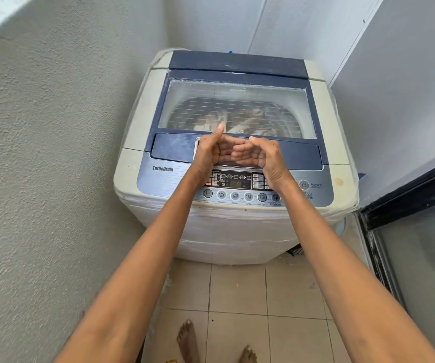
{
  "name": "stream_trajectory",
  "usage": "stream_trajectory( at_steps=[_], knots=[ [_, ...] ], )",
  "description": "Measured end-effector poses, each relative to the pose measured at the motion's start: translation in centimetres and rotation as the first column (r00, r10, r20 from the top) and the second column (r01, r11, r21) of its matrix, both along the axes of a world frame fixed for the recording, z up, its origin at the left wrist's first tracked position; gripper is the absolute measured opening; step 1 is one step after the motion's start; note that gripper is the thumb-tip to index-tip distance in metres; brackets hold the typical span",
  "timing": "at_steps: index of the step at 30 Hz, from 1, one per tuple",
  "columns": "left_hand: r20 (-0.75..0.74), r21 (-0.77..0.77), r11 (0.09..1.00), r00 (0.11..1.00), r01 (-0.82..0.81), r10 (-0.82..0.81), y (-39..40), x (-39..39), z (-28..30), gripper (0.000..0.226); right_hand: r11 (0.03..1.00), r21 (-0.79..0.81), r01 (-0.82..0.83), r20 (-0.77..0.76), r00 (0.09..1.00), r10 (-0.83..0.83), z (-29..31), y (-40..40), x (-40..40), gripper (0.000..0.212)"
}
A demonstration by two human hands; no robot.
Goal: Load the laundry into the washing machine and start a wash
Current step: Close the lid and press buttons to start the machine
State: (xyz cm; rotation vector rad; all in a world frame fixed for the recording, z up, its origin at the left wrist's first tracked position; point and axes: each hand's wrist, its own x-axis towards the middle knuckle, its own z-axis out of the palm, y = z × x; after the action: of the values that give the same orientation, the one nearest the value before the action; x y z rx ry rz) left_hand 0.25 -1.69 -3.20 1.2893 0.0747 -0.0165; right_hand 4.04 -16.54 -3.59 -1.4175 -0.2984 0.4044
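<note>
A white and blue top-loading washing machine (143, 119) stands in the corner with its see-through lid (237, 100) down. Laundry (253, 119) shows dimly in the drum through the lid. My left hand (212, 150) is held over the lid's front edge, fingers curled and thumb pointing up. My right hand (264, 155) is beside it, fingers curled the same way, knuckles almost touching the left. Neither hand holds anything. The control panel (237, 184) lies below my wrists, its display faintly lit; the power button (304, 184) sits at the right.
A rough plaster wall (54, 153) runs close on the left. A dark-framed glass door (407, 231) is on the right. Tiled floor (237, 292) lies in front of the machine, with my bare feet (188, 339) at the bottom.
</note>
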Motion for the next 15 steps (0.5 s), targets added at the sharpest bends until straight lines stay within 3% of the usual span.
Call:
stream_trajectory(
  at_steps=[15],
  knots=[
    [0.013, 0.015, 0.999, 0.999, 0.029, -0.029, 0.31, 0.14, -0.15, 0.056, 1.000, 0.001, -0.012, 0.009, 1.000, 0.011, -0.11, 0.05, -0.01, 0.036]
  ],
)
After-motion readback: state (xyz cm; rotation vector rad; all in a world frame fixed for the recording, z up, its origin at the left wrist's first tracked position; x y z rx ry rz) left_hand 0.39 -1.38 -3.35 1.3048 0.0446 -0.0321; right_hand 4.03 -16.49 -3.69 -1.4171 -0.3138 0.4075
